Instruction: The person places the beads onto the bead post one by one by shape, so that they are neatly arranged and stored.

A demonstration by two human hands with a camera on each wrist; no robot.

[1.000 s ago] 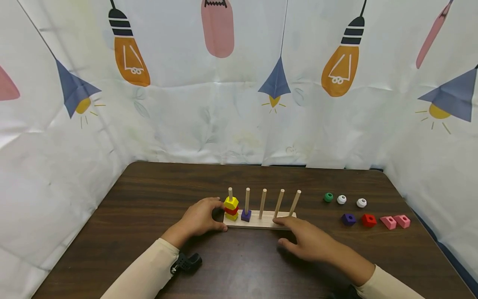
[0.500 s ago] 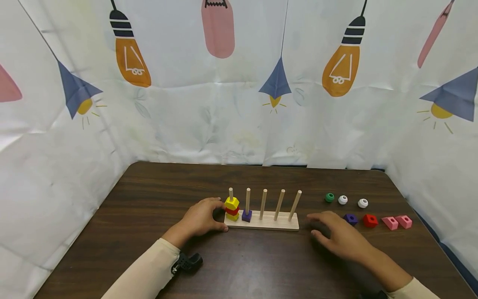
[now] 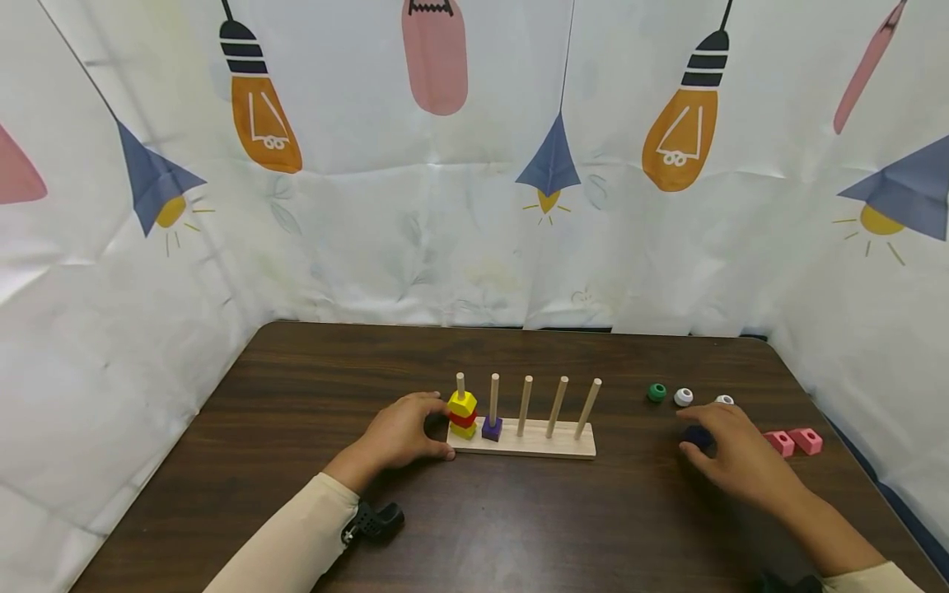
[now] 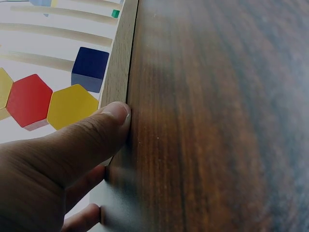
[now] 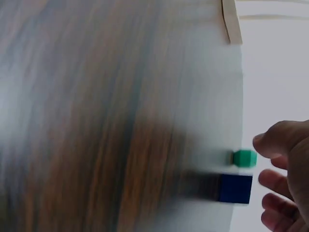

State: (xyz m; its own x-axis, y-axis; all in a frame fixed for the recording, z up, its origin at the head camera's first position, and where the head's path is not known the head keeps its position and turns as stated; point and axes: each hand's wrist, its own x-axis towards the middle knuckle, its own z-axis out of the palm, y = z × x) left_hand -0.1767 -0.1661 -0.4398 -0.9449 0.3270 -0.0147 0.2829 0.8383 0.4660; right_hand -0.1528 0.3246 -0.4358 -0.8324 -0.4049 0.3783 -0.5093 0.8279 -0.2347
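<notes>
The right hand (image 3: 730, 453) hovers over a small blue cube (image 5: 235, 188) lying on the table (image 3: 311, 387), near the green bead (image 3: 656, 392) and the white bead (image 3: 683, 397), well to the right of the peg board (image 3: 522, 441). Its fingers are loosely spread just above the cube and do not yet close on it. The cube looks like painted wood: light, stiff, smooth and a little slippery, with flat faces and a hole through the middle, so a pinch on two opposite side faces should hold it best. The left hand (image 3: 396, 434) rests open against the board's left end, its thumb (image 4: 104, 126) pressing the edge beside the yellow and red blocks (image 3: 462, 412).
</notes>
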